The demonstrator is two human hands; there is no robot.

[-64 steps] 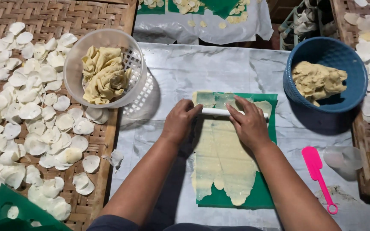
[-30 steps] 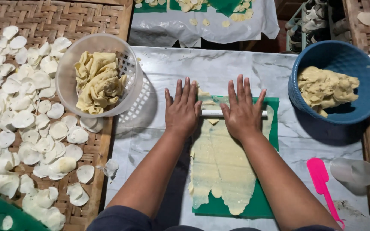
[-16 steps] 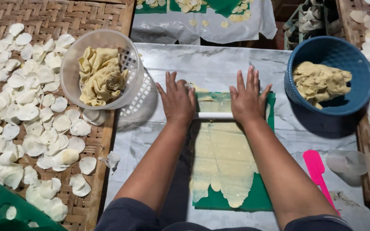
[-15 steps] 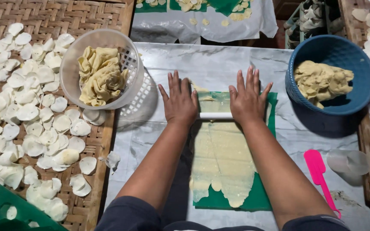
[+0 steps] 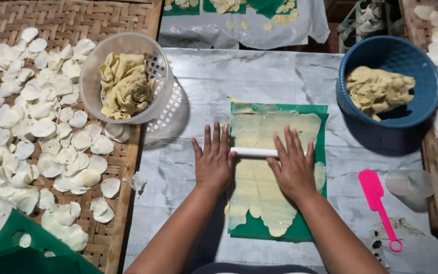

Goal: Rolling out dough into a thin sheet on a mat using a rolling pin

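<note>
White roller (image 5: 253, 151) under both palms

The marbled tabletop (image 5: 280, 76) carried a green sheet (image 5: 259, 231) under both hands, a white basket (image 5: 150, 66) beyond the left hand (image 5: 213, 163), a blue basket (image 5: 422, 109) and pink spatula (image 5: 378, 205) beside the right hand (image 5: 294, 170).
</note>
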